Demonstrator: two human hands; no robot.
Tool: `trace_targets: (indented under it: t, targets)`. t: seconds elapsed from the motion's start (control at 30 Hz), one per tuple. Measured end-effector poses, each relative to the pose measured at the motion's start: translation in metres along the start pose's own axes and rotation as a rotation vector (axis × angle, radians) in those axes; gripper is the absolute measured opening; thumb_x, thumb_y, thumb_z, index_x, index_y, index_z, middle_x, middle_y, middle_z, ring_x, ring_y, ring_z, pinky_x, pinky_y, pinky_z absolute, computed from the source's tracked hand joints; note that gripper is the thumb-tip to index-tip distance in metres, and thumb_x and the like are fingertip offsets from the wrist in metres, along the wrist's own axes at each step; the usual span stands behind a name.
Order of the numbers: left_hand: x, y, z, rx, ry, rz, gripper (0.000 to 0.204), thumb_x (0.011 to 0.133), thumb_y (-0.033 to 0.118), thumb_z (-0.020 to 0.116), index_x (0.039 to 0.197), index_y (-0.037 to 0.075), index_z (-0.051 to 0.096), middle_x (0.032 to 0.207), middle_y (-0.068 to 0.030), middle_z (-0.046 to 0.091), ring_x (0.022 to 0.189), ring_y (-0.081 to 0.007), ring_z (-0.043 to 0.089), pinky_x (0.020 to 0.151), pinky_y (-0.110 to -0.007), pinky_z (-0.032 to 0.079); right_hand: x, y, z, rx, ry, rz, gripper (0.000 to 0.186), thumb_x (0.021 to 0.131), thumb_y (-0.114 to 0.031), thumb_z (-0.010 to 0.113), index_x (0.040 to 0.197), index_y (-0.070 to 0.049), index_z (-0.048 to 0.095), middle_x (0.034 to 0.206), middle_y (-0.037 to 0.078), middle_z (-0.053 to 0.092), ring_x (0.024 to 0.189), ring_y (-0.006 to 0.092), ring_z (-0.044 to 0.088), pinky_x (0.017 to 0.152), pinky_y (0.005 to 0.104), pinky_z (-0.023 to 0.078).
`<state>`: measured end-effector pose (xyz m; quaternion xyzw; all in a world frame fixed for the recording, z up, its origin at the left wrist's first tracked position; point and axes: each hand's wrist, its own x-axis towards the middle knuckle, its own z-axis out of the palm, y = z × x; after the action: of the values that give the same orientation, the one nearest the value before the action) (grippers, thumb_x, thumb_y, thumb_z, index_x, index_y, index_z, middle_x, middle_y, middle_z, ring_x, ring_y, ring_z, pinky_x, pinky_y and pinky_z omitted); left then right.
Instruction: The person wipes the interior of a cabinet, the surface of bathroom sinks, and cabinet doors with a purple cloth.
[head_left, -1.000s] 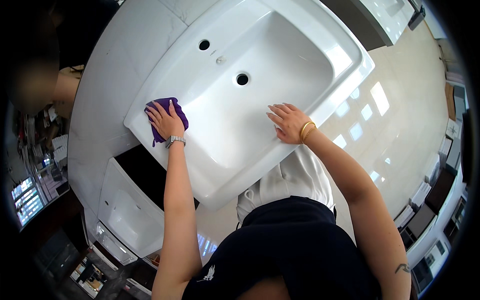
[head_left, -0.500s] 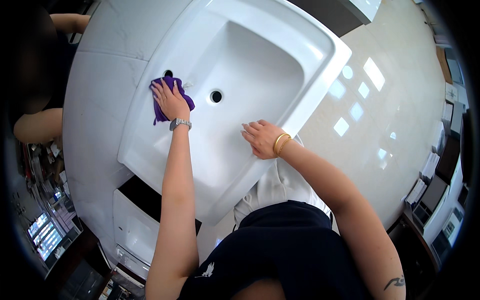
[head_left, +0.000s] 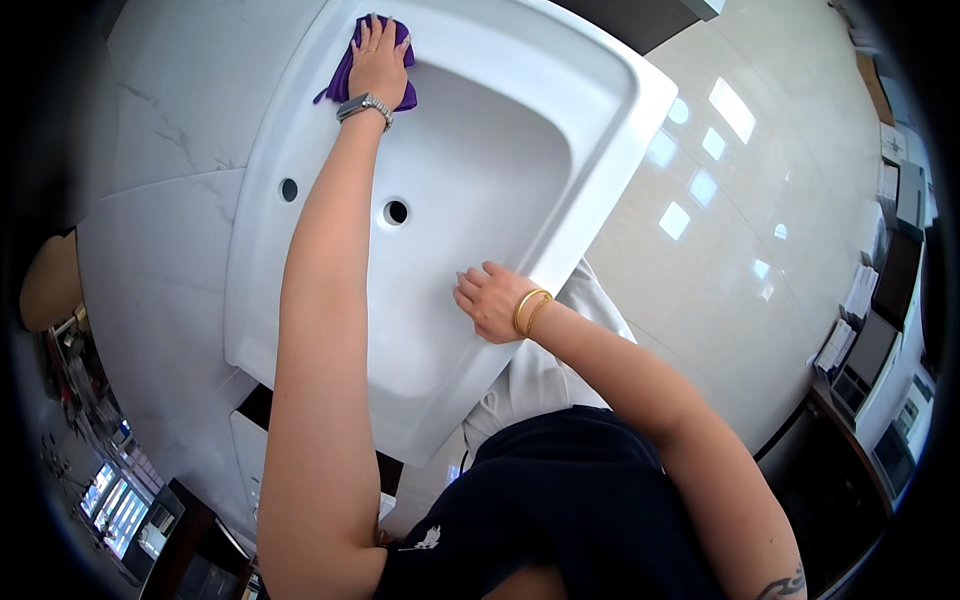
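A purple cloth point(head_left: 345, 72) lies bunched on the far left rim of a white ceramic washbasin point(head_left: 470, 130). On top of the cloth rests my left hand point(head_left: 378, 72), palm down, its fingers stretched out and spread, pressing the cloth against the rim. My left arm reaches over the basin's left part. My right hand point(head_left: 492, 303) leans on the near right edge, fingers loosely bent over the inner wall with nothing in them. A round drain hole point(head_left: 396, 212) shows in the basin floor, and a tap hole point(head_left: 289, 189) in the left ledge.
White marbled panels point(head_left: 170, 130) border the basin on the left. At the top right juts a dark cabinet point(head_left: 650, 18). Shiny beige floor tiles point(head_left: 740, 220) stretch to the right, towards a desk point(head_left: 850, 440) with equipment. A skin-coloured shape point(head_left: 50, 285) shows at the far left.
My left hand has slid the purple cloth from beside the tap hole to the far end of the rim, uncovering the ledge. My right hand stays on the near edge.
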<state>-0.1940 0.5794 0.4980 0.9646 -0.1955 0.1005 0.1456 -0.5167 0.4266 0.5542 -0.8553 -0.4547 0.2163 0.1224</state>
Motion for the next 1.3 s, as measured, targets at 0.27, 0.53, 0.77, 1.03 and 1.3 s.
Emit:
trace_targets:
  t: [0.27,0.53,0.77,1.03,1.3]
  targets:
    - [-0.034,-0.083,-0.059,0.222,-0.176,0.221,0.047,0.100,0.018,0.040,0.147,0.013,0.036,0.157,-0.0026,0.030,0.143,-0.0209,0.029,0.115,-0.038,0.031,0.001,0.001,0.009,0.016,0.097,-0.014,0.045,0.084,-0.031,0.057,0.116,0.001,0.059,0.108,0.010,0.063,0.102,0.0220,0.054,0.087,0.0343,0.042]
    - [-0.200,-0.138,-0.143,0.586,-0.120,0.108,0.071,0.086,-0.006,0.043,0.151,0.020,0.031,0.158,-0.0006,0.025,0.142,-0.0235,0.029,0.113,-0.038,0.035,0.004,0.002,0.009,0.028,0.081,0.012,0.032,0.082,-0.027,0.056,0.102,-0.002,0.061,0.097,0.008,0.064,0.096,0.0220,0.057,0.086,0.0357,0.043]
    - [-0.386,-0.172,-0.208,0.616,-0.236,-0.288,0.075,0.087,-0.009,0.039,0.153,0.024,0.027,0.160,-0.0033,0.019,0.143,-0.0280,0.027,0.116,-0.045,0.029,0.003,0.005,0.010,0.011,0.144,0.020,0.024,0.082,-0.023,0.055,0.096,-0.004,0.062,0.087,0.008,0.064,0.089,0.0226,0.059,0.083,0.0346,0.045]
    - [-0.472,-0.131,-0.212,0.418,-0.149,-0.553,0.049,0.099,0.019,0.048,0.147,0.016,0.038,0.155,-0.0079,0.033,0.140,-0.0309,0.033,0.112,-0.047,0.031,0.002,0.006,0.005,-0.019,0.121,0.042,0.025,0.084,-0.023,0.054,0.098,-0.005,0.064,0.085,0.007,0.064,0.087,0.0224,0.060,0.082,0.0343,0.046]
    - [-0.478,0.013,-0.183,0.182,-0.157,-0.504,0.045,0.097,0.019,0.051,0.142,0.015,0.047,0.153,-0.0027,0.037,0.142,-0.0255,0.032,0.115,-0.048,0.027,0.002,0.002,-0.004,-0.024,0.032,0.078,0.031,0.083,-0.020,0.054,0.108,-0.003,0.062,0.090,0.009,0.065,0.090,0.0239,0.060,0.085,0.0359,0.046]
